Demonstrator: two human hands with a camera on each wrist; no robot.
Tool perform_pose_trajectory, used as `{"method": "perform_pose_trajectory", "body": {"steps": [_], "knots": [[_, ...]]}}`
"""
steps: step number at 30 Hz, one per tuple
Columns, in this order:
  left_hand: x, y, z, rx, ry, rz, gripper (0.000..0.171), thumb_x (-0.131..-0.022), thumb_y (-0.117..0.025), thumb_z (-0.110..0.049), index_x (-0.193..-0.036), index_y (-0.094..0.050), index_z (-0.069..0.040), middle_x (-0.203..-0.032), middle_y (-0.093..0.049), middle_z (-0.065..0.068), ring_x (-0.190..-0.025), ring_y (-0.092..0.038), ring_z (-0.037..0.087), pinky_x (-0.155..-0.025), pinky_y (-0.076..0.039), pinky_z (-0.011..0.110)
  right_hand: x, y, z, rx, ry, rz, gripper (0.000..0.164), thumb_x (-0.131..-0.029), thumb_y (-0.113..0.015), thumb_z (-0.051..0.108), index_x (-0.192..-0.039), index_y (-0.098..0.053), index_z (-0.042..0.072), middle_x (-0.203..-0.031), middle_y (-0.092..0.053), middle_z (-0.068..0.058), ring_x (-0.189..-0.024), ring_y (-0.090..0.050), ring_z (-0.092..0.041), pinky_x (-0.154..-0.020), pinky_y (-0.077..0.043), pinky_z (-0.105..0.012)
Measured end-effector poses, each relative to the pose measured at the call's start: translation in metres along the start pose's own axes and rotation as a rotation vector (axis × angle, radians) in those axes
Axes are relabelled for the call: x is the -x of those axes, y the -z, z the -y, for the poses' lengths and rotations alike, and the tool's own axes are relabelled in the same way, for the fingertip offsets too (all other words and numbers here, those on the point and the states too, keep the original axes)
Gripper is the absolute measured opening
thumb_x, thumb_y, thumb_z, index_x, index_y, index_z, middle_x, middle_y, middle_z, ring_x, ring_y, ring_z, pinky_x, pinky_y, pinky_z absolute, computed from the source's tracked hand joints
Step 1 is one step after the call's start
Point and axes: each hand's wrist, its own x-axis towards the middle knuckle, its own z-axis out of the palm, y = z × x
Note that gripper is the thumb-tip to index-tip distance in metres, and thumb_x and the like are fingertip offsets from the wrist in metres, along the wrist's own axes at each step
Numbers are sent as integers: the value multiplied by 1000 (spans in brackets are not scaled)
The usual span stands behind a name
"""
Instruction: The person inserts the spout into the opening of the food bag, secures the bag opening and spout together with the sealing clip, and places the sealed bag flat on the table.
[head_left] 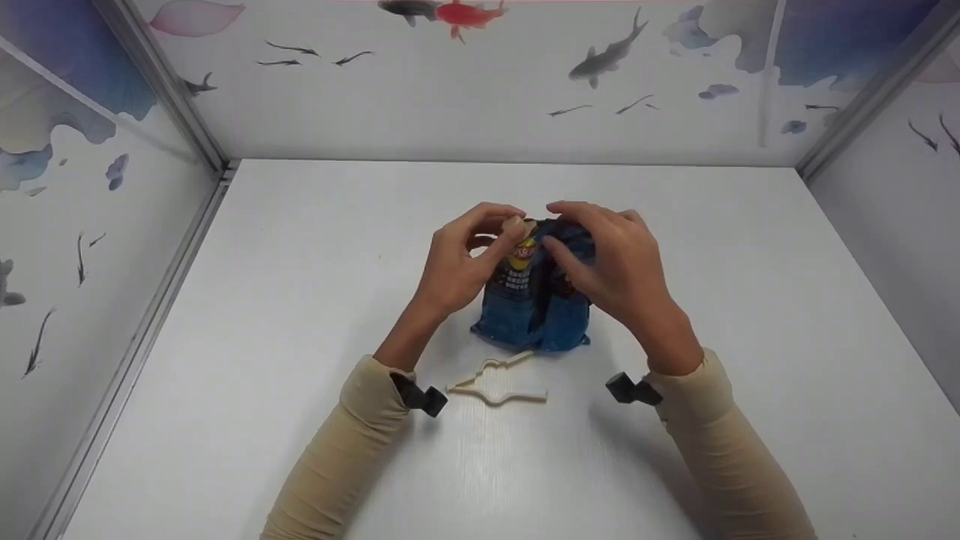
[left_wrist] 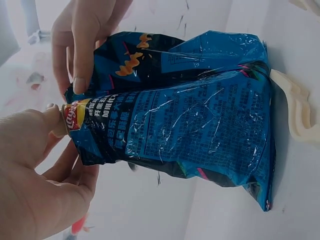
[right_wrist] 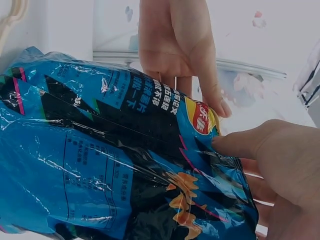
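Note:
A blue and black potato chip bag [head_left: 510,315] with a red and yellow logo stands upright on the table, its printed back towards me. My left hand [head_left: 461,259] pinches the left part of its top edge between thumb and fingers. On the right, my right hand [head_left: 619,259] grips the same edge, thumb [right_wrist: 240,142] on the near face and fingers behind the bag. The top is creased between the hands, and its opening does not show. Just in front of the bag lies a cream plastic clip [head_left: 499,399], its two arms spread in a V.
The white table [head_left: 300,300] has a low panel [head_left: 480,120] with painted fish behind it and similar panels at both sides. Metal rails [head_left: 150,322] run along the left edge. Small black devices [head_left: 424,397] are strapped at both sleeve cuffs.

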Motion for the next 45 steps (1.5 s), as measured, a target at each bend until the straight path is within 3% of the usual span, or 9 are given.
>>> {"method": "perform_pose_trajectory", "body": {"steps": [7, 14, 17, 22, 26, 45], "knots": [[0, 1, -2, 17, -3, 9, 30, -109, -67, -37, -133, -74, -19, -127, -75, -5, -118, -71, 9, -103, -60, 34, -1, 0, 2, -40, 3, -11, 35, -103, -77, 25, -135, -74, 12, -121, -82, -10, -106, -77, -32, -96, -54, -48], [1, -1, -1, 41, -5, 10, 25, -108, -70, -31, -131, -75, -21, -126, -75, -4, -117, -71, 9, -103, -60, 34, -3, 1, -3, -217, -23, 41, 27, -103, -77, 21, -129, -77, 13, -119, -82, -6, -108, -79, -25, -97, -63, -46], [1, -1, 0, 55, -9, 23, 25, -108, -70, -30, -130, -75, -20, -126, -75, -4, -118, -72, 10, -105, -59, 34, -3, -1, -7, -308, -29, 49, 22, -102, -78, 19, -124, -79, 14, -116, -83, -4, -105, -80, -19, -92, -66, -38], [2, 0, 1, 64, -21, 42, 26, -108, -71, -32, -130, -75, -20, -125, -75, -3, -118, -72, 11, -105, -59, 34, -4, -3, -13, -418, -67, 42, 17, -100, -80, 19, -117, -83, 17, -112, -83, 1, -101, -79, -13, -90, -61, -18], [2, 1, 1, 62, -24, 54, 26, -108, -70, -31, -131, -74, -20, -125, -75, -2, -118, -72, 11, -104, -59, 35, -5, -4, -17, -489, -104, 51, 15, -100, -81, 20, -114, -84, 19, -109, -83, 3, -99, -78, -11, -88, -61, -16], [4, 7, -5, -6, 19, 54, 39, -107, -71, -36, -142, -71, -20, -135, -74, -5, -122, -70, 8, -106, -59, 32, -6, -3, -20, -543, -151, 72, 13, -99, -83, 23, -111, -85, 19, -106, -85, 4, -96, -79, -9, -86, -62, -18]]}}
